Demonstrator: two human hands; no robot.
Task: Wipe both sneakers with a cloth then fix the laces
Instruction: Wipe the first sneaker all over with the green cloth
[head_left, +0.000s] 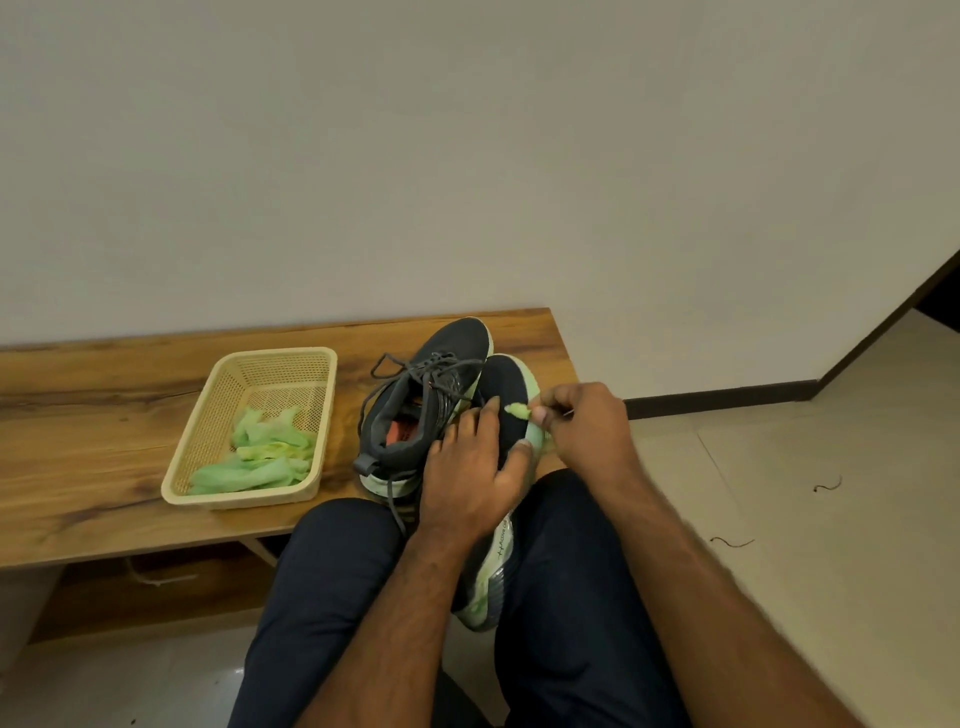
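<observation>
A person sits facing a long wood-grain bench (130, 410) set against a pale wall (467, 156), knees in dark trousers (571, 597) drawn up close to its front edge. 2 dark grey knit sneakers with pale green soles are in play. The sneaker on the bench (421, 405) stands upright near the bench's right end, toe toward the wall, its grey laces (410, 364) loose and trailing over the collar and down the heel. The held sneaker (506, 395) lies just to the right of it, touching it, its toe over the bench's edge and its heel down between the person's knees, the sole turned to the right.

The left hand (472, 467) grips this shoe from above — fingers spread and curled over the upper, thumb against the sole's side. The right hand (582, 426) hovers at the sole's edge near the toe, thumb and fingers pinching a small wad of pale green cloth (519, 410) that touches the sole.

Toward the bench's middle, left of the sneakers, sits a cream woven plastic basket (208, 441) — crumpled green cloths (260, 457) lie heaped in its near half.
</observation>
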